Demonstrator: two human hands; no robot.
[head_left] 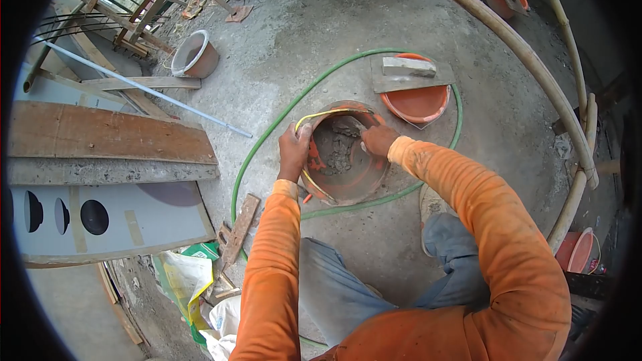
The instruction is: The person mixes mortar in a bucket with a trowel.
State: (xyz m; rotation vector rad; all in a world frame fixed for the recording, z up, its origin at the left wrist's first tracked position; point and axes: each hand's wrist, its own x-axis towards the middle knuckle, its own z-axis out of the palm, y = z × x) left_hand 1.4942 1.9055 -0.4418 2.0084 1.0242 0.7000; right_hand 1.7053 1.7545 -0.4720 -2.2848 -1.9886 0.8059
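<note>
An orange bucket [374, 175] smeared with grey stands in front of me, with wet grey mortar [339, 154] inside. My left hand [294, 150] is closed on its left rim, where a yellow handle [314, 116] runs. At the right rim my right hand [379, 140] is closed round something I cannot make out, its fingertips partly hidden. Beyond it sits an orange basin [418, 103], with a flat grey board [381, 81] and its pale block-shaped grip [408, 66] lying across the top.
A green hose [273, 120] loops around the bucket. Planks [110, 132] and a printed board [147, 217] lie left. Another bucket [202, 60] stands farther back. Bamboo poles [515, 37] curve along the right. Sacks [184, 277] lie at lower left.
</note>
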